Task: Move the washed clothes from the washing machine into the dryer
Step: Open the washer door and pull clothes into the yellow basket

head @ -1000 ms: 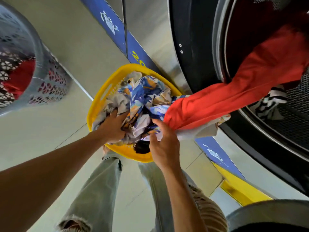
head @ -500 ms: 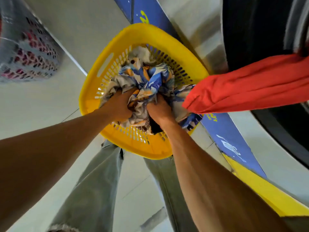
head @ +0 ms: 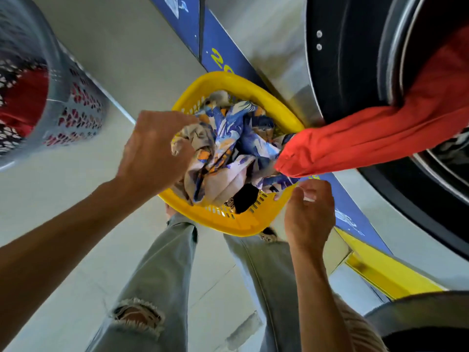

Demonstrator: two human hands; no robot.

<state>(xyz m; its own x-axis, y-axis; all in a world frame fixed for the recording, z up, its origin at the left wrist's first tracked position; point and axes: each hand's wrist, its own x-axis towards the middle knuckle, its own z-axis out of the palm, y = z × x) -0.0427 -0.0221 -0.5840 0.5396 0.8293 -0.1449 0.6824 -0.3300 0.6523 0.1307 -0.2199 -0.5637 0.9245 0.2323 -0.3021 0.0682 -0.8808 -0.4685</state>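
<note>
Looking down past a person's two arms, the view shows a yellow laundry basket (head: 236,224) on the floor, tight against the steel front of a machine (head: 279,59), with bare floor (head: 63,199) open on its left side. A long red garment (head: 368,141) stretches from the machine's round door opening (head: 355,59) down-left, its free end resting over the basket's right rim. A crumpled blue, white and orange patterned cloth (head: 228,148) fills the basket. The left hand (head: 154,148) has its fingers curled into this cloth at the basket's left edge. The right hand (head: 308,212) hovers just beside the basket's near right rim, fingers loosely bent, holding nothing. A grey mesh basket (head: 63,97) with red fabric stands well apart at left.
</note>
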